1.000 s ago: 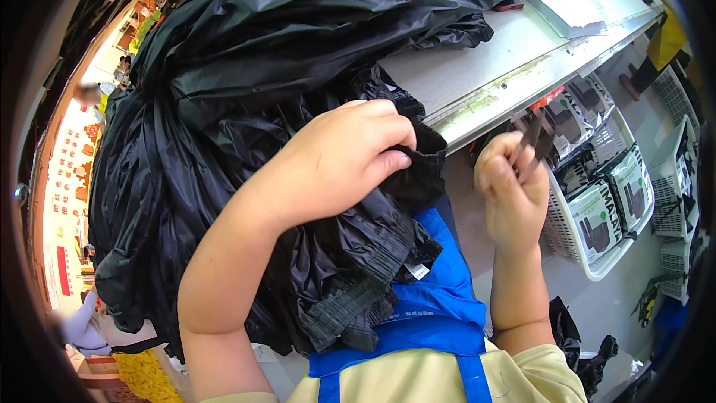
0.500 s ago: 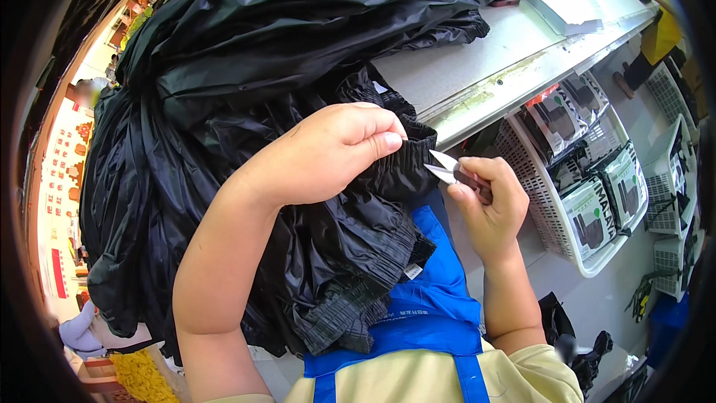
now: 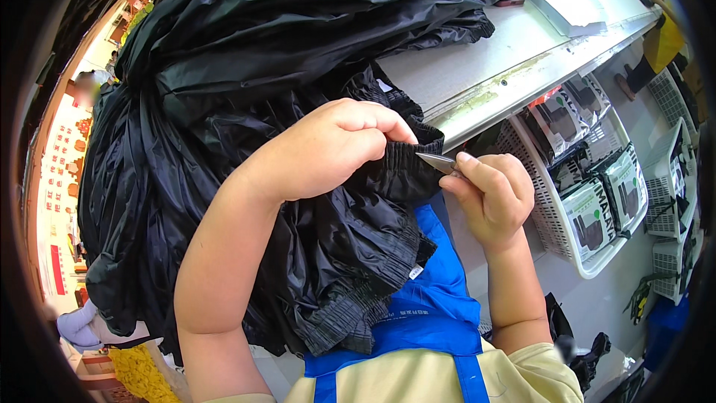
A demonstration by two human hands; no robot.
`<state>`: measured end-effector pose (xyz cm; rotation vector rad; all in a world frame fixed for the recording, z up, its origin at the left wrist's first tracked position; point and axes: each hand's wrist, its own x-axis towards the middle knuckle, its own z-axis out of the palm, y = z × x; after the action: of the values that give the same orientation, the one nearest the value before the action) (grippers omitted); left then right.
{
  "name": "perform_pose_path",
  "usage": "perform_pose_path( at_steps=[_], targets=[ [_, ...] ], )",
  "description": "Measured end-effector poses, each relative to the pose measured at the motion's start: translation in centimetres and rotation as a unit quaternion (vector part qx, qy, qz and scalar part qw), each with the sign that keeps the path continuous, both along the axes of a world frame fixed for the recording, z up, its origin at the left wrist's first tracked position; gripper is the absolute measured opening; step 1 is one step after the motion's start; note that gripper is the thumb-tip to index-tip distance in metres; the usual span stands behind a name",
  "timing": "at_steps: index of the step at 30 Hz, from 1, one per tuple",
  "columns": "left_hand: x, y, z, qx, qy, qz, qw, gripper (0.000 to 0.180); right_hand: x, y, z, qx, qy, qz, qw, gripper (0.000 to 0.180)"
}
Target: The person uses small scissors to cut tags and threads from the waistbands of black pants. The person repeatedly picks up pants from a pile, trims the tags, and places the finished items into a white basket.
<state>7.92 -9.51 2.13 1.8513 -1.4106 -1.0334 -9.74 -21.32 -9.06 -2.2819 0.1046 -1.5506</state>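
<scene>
A large heap of shiny black garments (image 3: 246, 67) lies over the table and hangs down toward me. My left hand (image 3: 339, 142) pinches the upper edge of a gathered elastic waistband (image 3: 406, 173), thumb and forefinger pressed together on the cloth. In my right hand (image 3: 496, 198) is a small pair of thread snips (image 3: 436, 161). Their pointed blades are together, with the tips at the waistband's edge just right of my left fingertips. Whether a thread lies between the blades is too small to tell. Another gathered edge with a small white tag (image 3: 415, 272) rests against my blue apron (image 3: 440, 298).
The pale table (image 3: 477, 67) runs to the upper right, with white sheets (image 3: 559, 0) on it. Below its edge stands a white plastic basket (image 3: 548, 231) of packaged goods. More baskets (image 3: 664, 172) stand farther right, near another person's yellow clothing (image 3: 662, 45). Yellow cloth (image 3: 142, 375) lies lower left.
The snips have gone from blades apart to blades together, and my right hand has brought their tips left to the waistband. My left hand has shifted slightly right with the cloth.
</scene>
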Motion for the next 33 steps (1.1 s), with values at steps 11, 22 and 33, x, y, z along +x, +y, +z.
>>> perform_pose_path(
  at_steps=[11,22,33],
  targets=[
    [-0.1,-0.1,-0.3,-0.004,-0.013,-0.011,1.000,0.035,-0.4,1.4,1.8,0.040,0.058,-0.041,0.997,0.033],
    [-0.2,0.3,-0.1,-0.025,0.007,-0.011,1.000,0.037,-1.1,0.8,0.9,0.251,0.027,0.062,0.966,0.029],
    [-1.5,0.2,-0.4,-0.033,0.062,0.053,0.996,0.013,-1.1,2.0,1.8,0.127,0.061,-0.026,0.990,0.032]
  ],
)
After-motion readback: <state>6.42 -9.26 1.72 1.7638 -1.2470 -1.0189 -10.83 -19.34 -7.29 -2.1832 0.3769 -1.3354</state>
